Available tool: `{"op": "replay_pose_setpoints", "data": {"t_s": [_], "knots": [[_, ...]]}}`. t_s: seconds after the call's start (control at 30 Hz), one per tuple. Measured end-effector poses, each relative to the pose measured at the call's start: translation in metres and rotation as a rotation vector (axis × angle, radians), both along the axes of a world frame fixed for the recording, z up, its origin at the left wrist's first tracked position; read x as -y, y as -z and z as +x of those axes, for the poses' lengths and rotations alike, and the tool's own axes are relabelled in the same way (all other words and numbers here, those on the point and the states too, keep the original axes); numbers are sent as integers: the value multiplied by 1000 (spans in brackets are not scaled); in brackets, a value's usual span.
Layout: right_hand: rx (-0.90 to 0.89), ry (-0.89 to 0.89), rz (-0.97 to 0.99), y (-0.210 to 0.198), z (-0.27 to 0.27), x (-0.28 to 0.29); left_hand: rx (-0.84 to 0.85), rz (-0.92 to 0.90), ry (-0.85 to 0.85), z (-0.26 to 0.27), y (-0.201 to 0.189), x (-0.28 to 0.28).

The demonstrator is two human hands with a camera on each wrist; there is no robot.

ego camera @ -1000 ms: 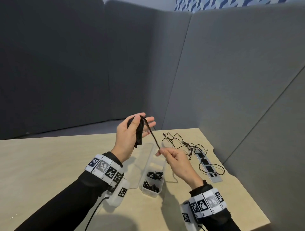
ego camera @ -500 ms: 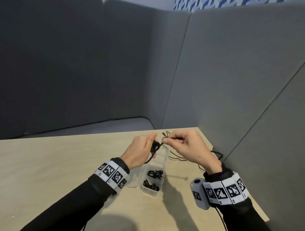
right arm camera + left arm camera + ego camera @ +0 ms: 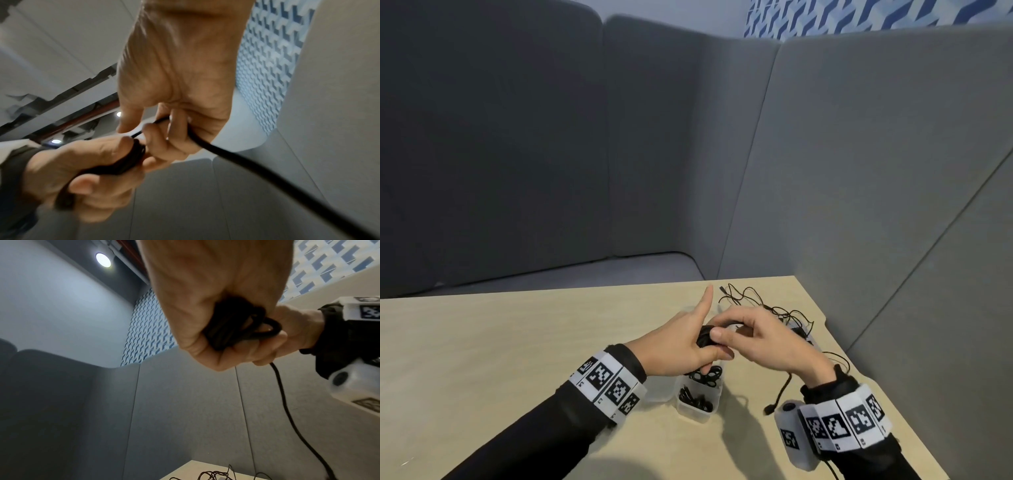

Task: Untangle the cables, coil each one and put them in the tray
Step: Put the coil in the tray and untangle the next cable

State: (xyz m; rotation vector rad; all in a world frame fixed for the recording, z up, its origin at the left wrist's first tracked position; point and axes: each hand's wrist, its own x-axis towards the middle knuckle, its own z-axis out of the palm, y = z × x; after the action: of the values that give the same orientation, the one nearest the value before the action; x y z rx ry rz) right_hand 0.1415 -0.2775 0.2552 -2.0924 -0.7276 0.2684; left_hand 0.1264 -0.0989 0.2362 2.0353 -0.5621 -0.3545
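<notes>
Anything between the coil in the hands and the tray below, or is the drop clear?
Nothing visible blocks it. The coil sits directly above the tray, gripped by the left hand; the right hand holds its loose tail.

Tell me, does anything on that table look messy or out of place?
Yes: a loose tangle of thin black cables sprawls at the far right corner of the pale wooden table, uncoiled. By contrast, small coiled cables already sit in the clear plastic tray. Nothing looks spilled or damaged.
</notes>
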Motion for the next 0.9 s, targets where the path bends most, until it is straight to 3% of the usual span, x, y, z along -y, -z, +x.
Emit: {"op": "replay_pose_setpoints", "data": {"t_s": [0.17, 0.33, 0.4, 0.57, 0.7, 0.9], "knots": [[195, -5, 23, 14, -4, 1, 108, 174, -71, 5, 1, 4], [419, 38, 30, 21, -6, 1, 178, 183, -94, 8, 2, 7], [439, 56, 30, 21, -4, 1, 262, 216, -125, 8, 1, 8], [463, 152, 31, 16, 3, 1, 547, 554, -361, 4, -2, 12], [513, 162, 8, 12, 4, -3, 629, 541, -464, 5, 5, 13], [480, 161, 34, 4, 4, -2, 720, 581, -319, 13, 0, 4]]}}
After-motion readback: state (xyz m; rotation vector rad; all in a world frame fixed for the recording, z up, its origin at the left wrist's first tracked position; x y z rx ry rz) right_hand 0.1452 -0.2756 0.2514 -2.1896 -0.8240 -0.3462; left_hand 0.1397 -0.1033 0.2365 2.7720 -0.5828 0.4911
